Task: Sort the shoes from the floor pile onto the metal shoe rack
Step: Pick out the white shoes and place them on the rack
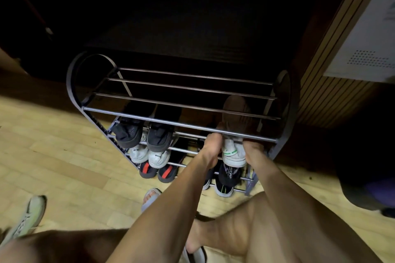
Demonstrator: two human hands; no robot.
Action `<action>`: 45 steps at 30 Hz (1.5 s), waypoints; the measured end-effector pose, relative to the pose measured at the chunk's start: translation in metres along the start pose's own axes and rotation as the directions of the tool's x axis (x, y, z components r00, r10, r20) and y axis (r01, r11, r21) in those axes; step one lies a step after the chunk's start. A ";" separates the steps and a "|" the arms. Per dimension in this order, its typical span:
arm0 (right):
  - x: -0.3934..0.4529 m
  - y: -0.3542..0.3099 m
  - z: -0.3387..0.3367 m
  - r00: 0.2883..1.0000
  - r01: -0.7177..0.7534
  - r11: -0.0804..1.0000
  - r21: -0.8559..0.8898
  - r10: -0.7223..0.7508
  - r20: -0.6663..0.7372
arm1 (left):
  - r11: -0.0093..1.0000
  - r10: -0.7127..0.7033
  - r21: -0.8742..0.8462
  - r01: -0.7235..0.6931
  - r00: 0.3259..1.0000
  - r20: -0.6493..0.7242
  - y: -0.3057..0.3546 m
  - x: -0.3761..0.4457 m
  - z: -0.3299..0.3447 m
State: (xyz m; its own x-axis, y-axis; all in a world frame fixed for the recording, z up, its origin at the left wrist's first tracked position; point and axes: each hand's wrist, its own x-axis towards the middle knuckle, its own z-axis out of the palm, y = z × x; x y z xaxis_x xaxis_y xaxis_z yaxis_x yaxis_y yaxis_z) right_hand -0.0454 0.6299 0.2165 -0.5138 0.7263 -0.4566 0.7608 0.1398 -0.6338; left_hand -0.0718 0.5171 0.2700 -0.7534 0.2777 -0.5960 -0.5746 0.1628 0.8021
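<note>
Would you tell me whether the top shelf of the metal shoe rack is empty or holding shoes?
Empty: the metal shoe rack's top shelf shows only bare bars.

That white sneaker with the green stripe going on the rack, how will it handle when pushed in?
The white sneaker probably keeps its shape: its heel looks firm. It likely feels light. Resting on thin rack bars, it may tip between them unless both hands steady it.
</note>
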 end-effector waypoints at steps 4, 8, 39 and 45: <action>0.006 0.002 0.001 0.991 -0.096 0.983 0.158 0.078 0.112 | 0.999 -0.011 0.051 0.011 1.000 -0.001 -0.007 0.002 0.005; -0.016 -0.005 -0.012 0.997 0.020 0.995 0.095 -0.028 0.075 | 0.999 -0.038 0.026 0.038 0.999 0.003 -0.007 -0.004 0.006; -0.251 -0.076 -0.034 0.700 0.585 0.796 0.157 -0.593 0.398 | 0.905 0.270 -0.129 -0.405 0.783 -0.561 -0.020 -0.235 -0.245; -0.299 -0.109 0.021 0.579 0.622 0.754 0.214 -0.626 0.522 | 0.896 0.199 -0.153 -0.417 0.685 -0.701 -0.053 -0.272 -0.310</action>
State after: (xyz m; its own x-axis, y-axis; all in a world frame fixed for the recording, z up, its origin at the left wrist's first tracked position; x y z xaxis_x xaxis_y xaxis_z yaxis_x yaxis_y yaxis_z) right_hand 0.0169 0.3837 0.4088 -0.9809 -0.0180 -0.1936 0.1691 0.4130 -0.8949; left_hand 0.0642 0.1397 0.3781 -0.8544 -0.4412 -0.2744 -0.2493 -0.1151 0.9616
